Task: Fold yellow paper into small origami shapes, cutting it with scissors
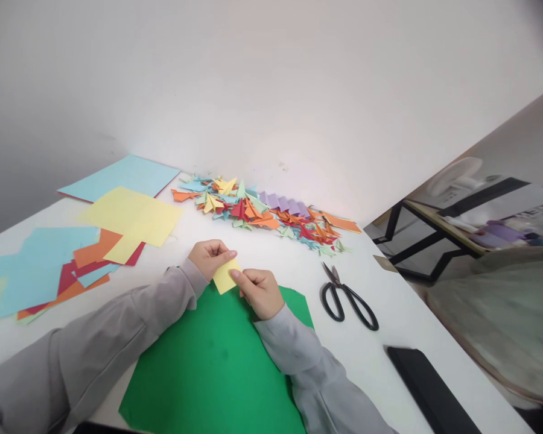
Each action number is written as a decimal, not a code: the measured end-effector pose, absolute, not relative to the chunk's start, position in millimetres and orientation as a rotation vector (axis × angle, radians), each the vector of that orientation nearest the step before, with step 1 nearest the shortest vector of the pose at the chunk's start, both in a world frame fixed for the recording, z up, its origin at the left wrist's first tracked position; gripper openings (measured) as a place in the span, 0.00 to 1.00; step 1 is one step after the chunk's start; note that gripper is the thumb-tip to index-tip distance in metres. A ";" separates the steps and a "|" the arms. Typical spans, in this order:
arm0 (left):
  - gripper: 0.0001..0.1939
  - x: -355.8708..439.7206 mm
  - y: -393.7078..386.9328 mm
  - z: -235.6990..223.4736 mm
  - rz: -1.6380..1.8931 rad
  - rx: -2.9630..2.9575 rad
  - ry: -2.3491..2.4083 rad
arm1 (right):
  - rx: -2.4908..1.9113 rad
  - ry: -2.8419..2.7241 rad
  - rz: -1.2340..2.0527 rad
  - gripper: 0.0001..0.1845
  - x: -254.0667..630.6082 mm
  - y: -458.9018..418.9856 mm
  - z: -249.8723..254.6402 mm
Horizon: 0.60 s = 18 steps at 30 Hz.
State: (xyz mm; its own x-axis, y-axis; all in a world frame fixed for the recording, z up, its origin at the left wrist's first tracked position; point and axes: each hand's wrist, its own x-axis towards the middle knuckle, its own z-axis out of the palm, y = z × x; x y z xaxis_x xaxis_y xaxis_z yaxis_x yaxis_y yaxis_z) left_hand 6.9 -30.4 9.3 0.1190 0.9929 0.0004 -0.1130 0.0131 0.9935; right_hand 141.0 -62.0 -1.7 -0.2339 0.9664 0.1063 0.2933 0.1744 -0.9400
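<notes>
A small yellow piece of paper [225,278] is held up between both hands, above the far edge of a green sheet [217,355]. My left hand [209,258] pinches its upper left side, with the thumb on top. At its right side, my right hand [261,292] grips it between thumb and curled fingers. The fingertips behind the paper are hidden. Grey sleeves cover both forearms, which reach over the green sheet.
Colourful folded paper pieces [248,208] lie heaped along the wall. Yellow paper [136,214], blue paper [45,259] and a large blue sheet [122,176] spread out at left. Black-handled scissors [349,298] and a black flat object [428,386] lie at right, near the table's edge.
</notes>
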 end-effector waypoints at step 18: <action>0.20 5.5 -24.0 -0.7 1.038 0.947 0.915 | -1.184 -1.313 1.145 0.26 147.4 -55.0 -8.4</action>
